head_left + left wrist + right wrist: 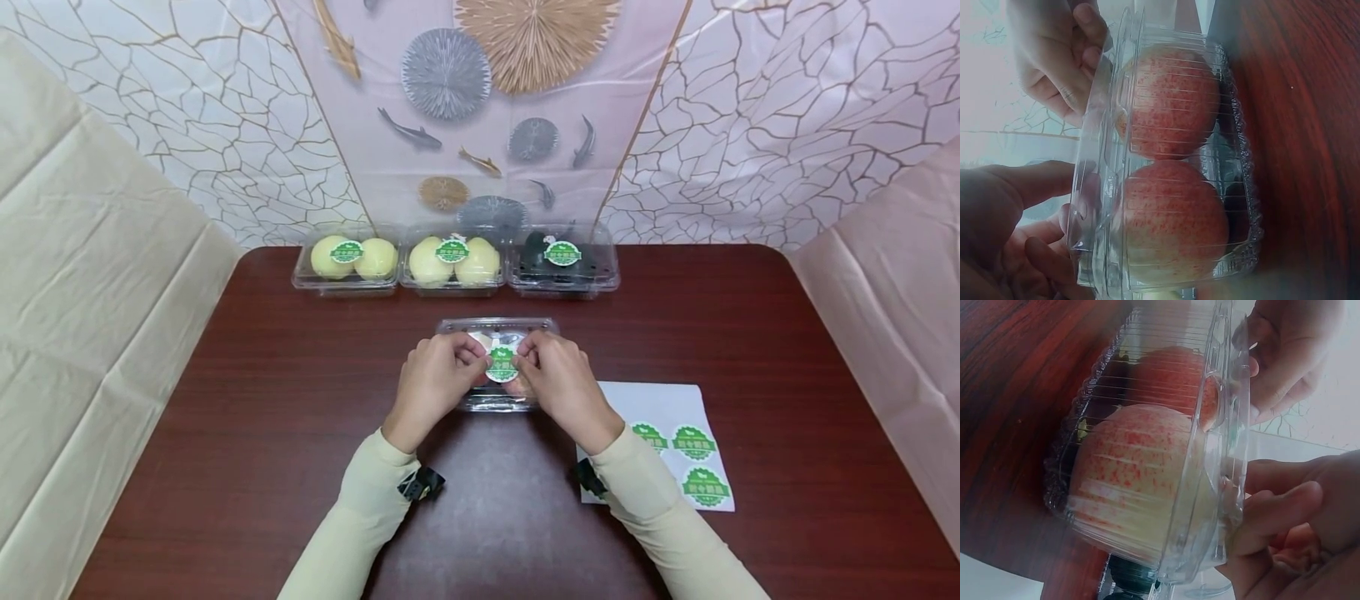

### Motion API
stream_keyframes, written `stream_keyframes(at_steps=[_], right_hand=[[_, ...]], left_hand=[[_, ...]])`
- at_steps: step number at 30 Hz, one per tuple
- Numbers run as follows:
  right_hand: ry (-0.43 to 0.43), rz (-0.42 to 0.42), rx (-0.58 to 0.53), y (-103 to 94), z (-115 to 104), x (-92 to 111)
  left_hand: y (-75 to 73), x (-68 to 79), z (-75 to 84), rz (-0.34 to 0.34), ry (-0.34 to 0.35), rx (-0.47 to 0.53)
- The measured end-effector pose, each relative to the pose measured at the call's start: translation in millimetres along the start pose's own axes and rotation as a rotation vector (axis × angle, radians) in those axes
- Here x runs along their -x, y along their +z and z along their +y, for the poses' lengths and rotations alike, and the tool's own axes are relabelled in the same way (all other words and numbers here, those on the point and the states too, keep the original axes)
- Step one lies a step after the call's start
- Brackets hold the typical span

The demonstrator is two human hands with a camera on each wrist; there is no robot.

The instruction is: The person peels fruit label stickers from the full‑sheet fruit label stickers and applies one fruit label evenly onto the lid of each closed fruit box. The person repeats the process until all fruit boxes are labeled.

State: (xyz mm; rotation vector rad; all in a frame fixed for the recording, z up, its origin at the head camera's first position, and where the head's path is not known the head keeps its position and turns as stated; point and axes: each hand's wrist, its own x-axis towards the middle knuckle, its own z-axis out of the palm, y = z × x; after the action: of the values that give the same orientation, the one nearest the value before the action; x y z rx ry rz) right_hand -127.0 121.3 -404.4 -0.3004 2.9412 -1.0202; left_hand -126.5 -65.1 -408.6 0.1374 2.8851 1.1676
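A clear plastic clamshell box [497, 406] stands lidded on the table in front of me. Two round, red-speckled fruits [1172, 222] lie inside it, also seen through its wall in the right wrist view. Over the lid's middle is a round green-and-white sticker [501, 364]. My left hand [437, 375] pinches the sticker's left edge between thumb and forefinger, and my right hand [564, 379] pinches its right edge. Both hands are at the lid. Whether the sticker's middle touches the plastic is unclear; the wrist views do not show it.
Along the table's back stand three clear boxes: two with pale yellow fruits [430, 263] and one with dark contents [585, 271], each bearing a green sticker. A white sheet [651, 402] with several green stickers [705, 487] lies at right, partly under my right forearm.
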Motion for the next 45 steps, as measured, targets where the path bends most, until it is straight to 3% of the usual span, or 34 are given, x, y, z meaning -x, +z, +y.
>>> stream_keyframes(at_steps=[8,14,18,21,25,28,34,41,45], right_hand=[[-0.010,-0.007,0.017,-0.3,-1.3,-0.4],[-0.061,0.035,0.057,2.0,-1.8,4.0],[-0.145,0.141,0.144,0.5,0.2,14.7],[-0.245,0.209,0.228,-3.2,3.7,25.5],[-0.416,0.163,0.335,-4.0,11.5,38.7],[-0.477,0.099,0.408,-1.0,19.0,47.0],[-0.474,0.087,0.440,3.0,28.3,55.6],[-0.496,0.104,0.500,9.8,30.5,59.3],[-0.506,0.090,0.516,11.4,33.8,62.5]], left_hand=[[1.2,-0.9,1.8,0.009,0.027,-0.077],[6.5,0.0,2.2,0.073,0.073,-0.160],[8.4,7.6,2.7,0.145,0.194,-0.195],[7.4,17.9,1.5,0.194,0.324,-0.289],[4.7,34.6,-4.0,0.204,0.455,-0.469],[3.6,43.7,-10.3,0.181,0.519,-0.545],[0.1,46.1,-14.8,0.161,0.560,-0.488],[5.4,50.1,-16.6,0.133,0.604,-0.536],[6.1,53.6,-19.8,0.127,0.613,-0.488]])
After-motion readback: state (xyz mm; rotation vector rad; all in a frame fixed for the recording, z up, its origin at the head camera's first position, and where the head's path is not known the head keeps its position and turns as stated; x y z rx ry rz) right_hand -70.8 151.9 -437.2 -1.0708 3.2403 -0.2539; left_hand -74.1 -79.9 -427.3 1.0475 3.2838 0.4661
